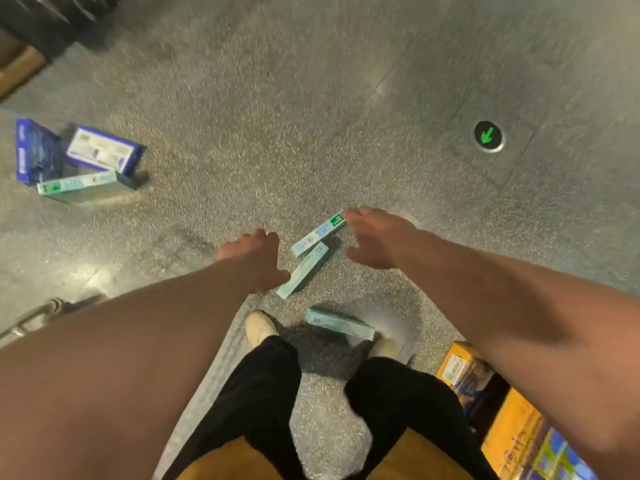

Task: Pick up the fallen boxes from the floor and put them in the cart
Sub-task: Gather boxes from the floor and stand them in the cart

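Note:
Three slim light-teal boxes lie on the grey speckled floor before my feet: one (317, 234) angled up to the right, one (303, 271) just below it, and one (339, 323) near my shoes. My right hand (375, 237) reaches down with spread fingers, its fingertips at the upper end of the top teal box. My left hand (256, 259) hovers open just left of the middle teal box, its thumb near that box's lower end. Neither hand holds anything. Far left lie two blue boxes (104, 150) (36, 152) and another teal box (83, 185).
A round floor light with a green arrow (488, 136) sits at the right. Yellow cartons with packs (485, 386) stand at the lower right. A metal bar (31, 318) shows at the left edge. Dark shelving and a cardboard box (20, 67) fill the top left.

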### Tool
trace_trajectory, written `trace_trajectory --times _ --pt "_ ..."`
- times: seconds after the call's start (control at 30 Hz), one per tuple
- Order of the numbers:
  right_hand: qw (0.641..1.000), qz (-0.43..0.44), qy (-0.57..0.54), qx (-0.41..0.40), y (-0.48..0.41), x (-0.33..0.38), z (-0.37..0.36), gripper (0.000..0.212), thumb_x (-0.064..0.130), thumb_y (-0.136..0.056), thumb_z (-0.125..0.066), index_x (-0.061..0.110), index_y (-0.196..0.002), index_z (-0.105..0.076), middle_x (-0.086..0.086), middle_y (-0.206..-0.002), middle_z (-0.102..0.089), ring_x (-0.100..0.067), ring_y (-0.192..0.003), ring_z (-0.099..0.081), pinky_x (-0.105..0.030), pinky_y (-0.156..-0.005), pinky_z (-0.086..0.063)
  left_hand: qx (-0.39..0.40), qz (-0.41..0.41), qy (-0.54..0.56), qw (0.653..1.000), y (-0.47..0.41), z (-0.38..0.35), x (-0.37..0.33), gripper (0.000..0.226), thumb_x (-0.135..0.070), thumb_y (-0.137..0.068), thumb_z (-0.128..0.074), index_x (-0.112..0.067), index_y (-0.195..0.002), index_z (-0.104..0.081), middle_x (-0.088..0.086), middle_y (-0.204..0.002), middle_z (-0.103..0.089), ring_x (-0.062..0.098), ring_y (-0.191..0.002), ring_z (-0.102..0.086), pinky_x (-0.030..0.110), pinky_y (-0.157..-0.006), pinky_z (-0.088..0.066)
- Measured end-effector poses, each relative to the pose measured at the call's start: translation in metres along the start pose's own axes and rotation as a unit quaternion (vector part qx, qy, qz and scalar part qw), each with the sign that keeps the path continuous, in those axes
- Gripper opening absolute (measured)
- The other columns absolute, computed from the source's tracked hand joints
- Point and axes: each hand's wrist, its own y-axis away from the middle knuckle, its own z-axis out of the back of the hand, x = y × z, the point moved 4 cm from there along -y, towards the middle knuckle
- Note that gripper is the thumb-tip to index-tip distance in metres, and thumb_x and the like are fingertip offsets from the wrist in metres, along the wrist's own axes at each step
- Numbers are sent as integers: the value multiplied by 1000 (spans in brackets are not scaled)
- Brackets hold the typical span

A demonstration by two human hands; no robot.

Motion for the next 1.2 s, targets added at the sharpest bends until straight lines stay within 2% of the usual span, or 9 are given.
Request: trace_trajectory --times 0.13,0.3,0.4,0.53,0.67,0.8,0.9,1.1,1.2 --pt "1000 15 11 15 -105 -31 -41 83 40 -98 -62 15 -162 -15 -8 -163 -29 -31 -147 -31 -49 -117 -35 11 8 38 999 -96 -46 -1 55 -55 -88 -59 -19 -126 -44 3 -110 -50 25 -96 -53 41 -69 -44" --pt "996 53 50 44 -245 -69 -115 50 34 -95 -59 15 -139 -44 -5 -128 -51 -24 -113 -52 -39 -90 -46 28 65 65 995 -211 -136 -15 81 -63 -86 -60 -17 -146 -31 9 -140 -47 32 -120 -54 48 -85 -53" --pt "994 64 82 45 -316 -86 -164 46 30 -88 -61 19 -130 -47 -2 -114 -52 -23 -102 -53 -42 -84 -51 47 90 72 992 -268 -196 -29 85 -65 -84 -64 -17 -145 -31 7 -136 -46 30 -119 -53 47 -83 -50" --pt "990 90 105 40 -384 -97 -215 50 14 -85 -65 14 -132 -47 -7 -121 -52 -27 -113 -49 -44 -85 -50 74 103 68 990 -329 -263 -51 86 -69 -80 -66 -16 -139 -35 8 -129 -48 30 -115 -54 44 -76 -47" --pt "982 107 148 42 -432 -104 -252 62 11 -84 -66 12 -142 -43 -11 -134 -49 -32 -131 -40 -51 -102 -42 100 115 80 985 -374 -310 -70 77 -60 -82 -71 -15 -135 -37 8 -123 -49 29 -110 -55 44 -73 -44" --pt "978 110 176 32 -463 -112 -277 67 -2 -77 -64 15 -139 -48 -7 -128 -51 -29 -125 -41 -49 -104 -40 66 119 95 986 -395 -337 -77 60 -24 -85 -73 -14 -133 -38 7 -111 -46 22 -92 -46 42 -81 -50" --pt "974 122 190 23 -476 -110 -287 61 -4 -76 -61 17 -133 -53 -5 -119 -54 -29 -121 -45 -52 -106 -37 36 115 106 987 -405 -344 -75 60 -3 -82 -64 -12 -132 -33 10 -113 -46 24 -98 -47 41 -87 -49" --pt "982 111 154 15 -484 -107 -292 38 7 -84 -64 27 -116 -60 4 -98 -53 -21 -100 -38 -55 -100 -30 -44 44 90 994 -414 -339 -79 45 -10 -96 -54 -9 -138 -40 11 -125 -49 26 -108 -52 40 -96 -47" --pt "987 105 117 30 -486 -105 -290 38 8 -83 -64 32 -113 -62 7 -99 -54 -22 -107 -43 -55 -103 -26 -65 23 76 995 -427 -323 -86 42 -14 -96 -55 -9 -136 -41 10 -126 -49 24 -104 -49 38 -93 -44"
